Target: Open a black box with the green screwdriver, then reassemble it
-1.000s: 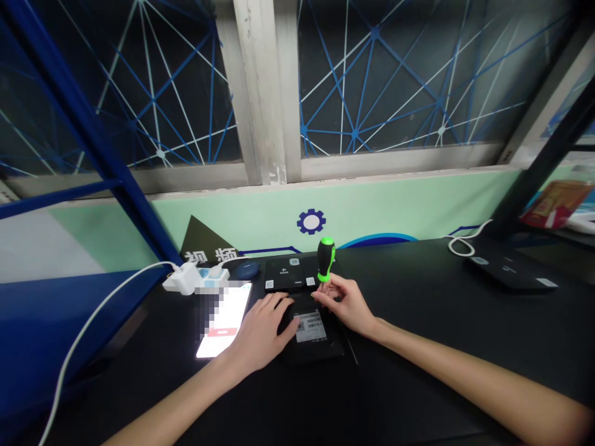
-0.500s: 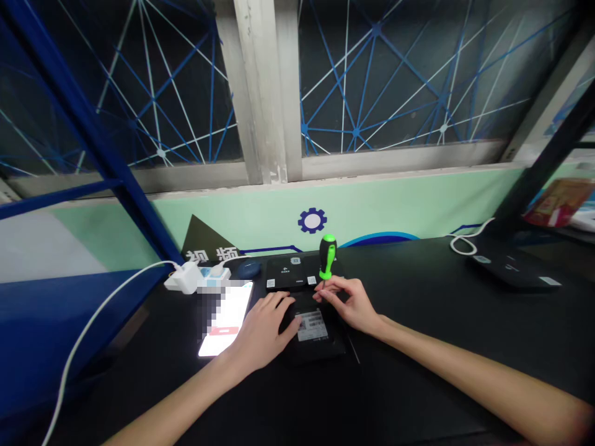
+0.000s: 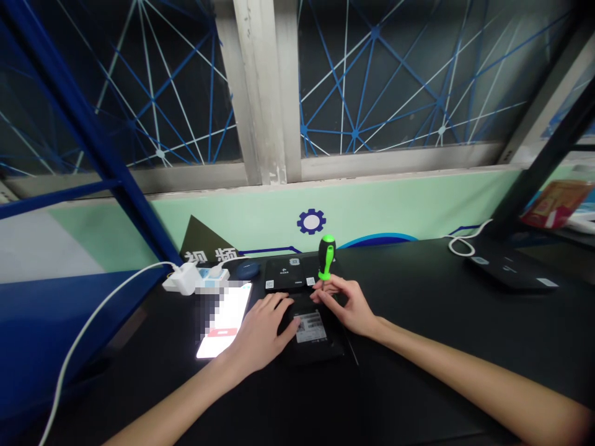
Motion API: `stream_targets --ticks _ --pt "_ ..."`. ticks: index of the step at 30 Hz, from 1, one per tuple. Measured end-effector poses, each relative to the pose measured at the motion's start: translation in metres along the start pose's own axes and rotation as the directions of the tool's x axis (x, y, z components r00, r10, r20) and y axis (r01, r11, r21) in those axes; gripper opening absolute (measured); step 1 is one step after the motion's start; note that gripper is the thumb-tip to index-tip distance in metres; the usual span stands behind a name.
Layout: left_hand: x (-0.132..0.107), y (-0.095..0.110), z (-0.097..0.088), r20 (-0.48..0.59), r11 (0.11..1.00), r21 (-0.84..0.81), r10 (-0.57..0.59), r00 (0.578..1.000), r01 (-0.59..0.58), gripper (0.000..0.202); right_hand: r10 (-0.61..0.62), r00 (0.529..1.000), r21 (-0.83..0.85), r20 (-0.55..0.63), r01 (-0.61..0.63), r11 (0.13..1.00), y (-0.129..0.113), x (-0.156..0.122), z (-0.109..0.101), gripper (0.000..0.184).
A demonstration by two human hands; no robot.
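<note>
A black-and-green screwdriver (image 3: 327, 257) stands nearly upright, handle up. The thumb and fingers of my right hand (image 3: 348, 303) are closed around its thin shaft just below the handle. Its tip is hidden by the fingers. Beneath it lies a flat black device (image 3: 318, 352) with a white printed label (image 3: 310, 327). My left hand (image 3: 267, 325) rests over the left side of this device, fingers spread and thumb at the label's edge. A thin dark rod or cord (image 3: 352, 348) lies along the device's right side.
Behind the device are black boxes (image 3: 282, 270) with small stickers. Left of my hand lies a lit phone (image 3: 227, 322), beyond it a dark blue mouse (image 3: 248, 269) and a white power strip with charger (image 3: 187, 278). Another black device (image 3: 511, 267) and a white cable (image 3: 461, 246) lie right.
The whole view shifts very slightly. Both hands and the screwdriver hold nearly the same places over the device.
</note>
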State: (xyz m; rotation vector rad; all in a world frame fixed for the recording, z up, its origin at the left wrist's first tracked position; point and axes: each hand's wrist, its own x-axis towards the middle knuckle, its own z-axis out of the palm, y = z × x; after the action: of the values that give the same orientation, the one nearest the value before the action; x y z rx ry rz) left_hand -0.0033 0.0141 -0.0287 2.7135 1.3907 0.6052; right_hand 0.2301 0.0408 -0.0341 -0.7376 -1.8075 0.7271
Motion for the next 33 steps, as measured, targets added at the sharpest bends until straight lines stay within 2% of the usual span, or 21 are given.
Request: stream_targets --ticks 5,11,17,22,27,33 --pt "0.0005 -0.0012 0.0015 -0.017 1.0 0.002 0.008 1.0 -0.008 0.035 -0.017 1.0 0.014 0.021 0.017 1.0 0.0022 -0.0009 -0.0013 0.021" --pt "0.0004 -0.0011 0.0012 0.01 1.0 0.01 0.001 1.0 -0.001 0.036 0.039 0.998 -0.038 -0.046 -0.04 0.998 0.005 -0.0005 0.002 0.015" --pt "0.0 -0.0013 0.0015 0.001 1.0 0.001 -0.007 1.0 0.007 0.036 0.045 0.994 -0.083 -0.102 -0.053 0.995 0.0091 0.0013 0.0025 0.021" --pt "0.0007 -0.0015 0.0017 0.012 1.0 0.001 -0.006 1.0 0.006 0.035 0.017 0.999 -0.083 -0.045 -0.021 0.996 0.0028 0.0006 0.0001 0.015" --pt "0.0009 -0.0019 0.0026 0.002 1.0 0.005 0.0 1.0 0.0 0.035 -0.039 0.999 -0.025 0.027 0.04 0.999 -0.0004 -0.0023 -0.0017 0.016" --pt "0.0002 -0.0011 0.0022 0.004 1.0 0.001 -0.001 1.0 0.001 0.035 -0.024 0.999 -0.086 -0.047 0.02 0.996 0.0051 -0.0017 0.0011 0.015"
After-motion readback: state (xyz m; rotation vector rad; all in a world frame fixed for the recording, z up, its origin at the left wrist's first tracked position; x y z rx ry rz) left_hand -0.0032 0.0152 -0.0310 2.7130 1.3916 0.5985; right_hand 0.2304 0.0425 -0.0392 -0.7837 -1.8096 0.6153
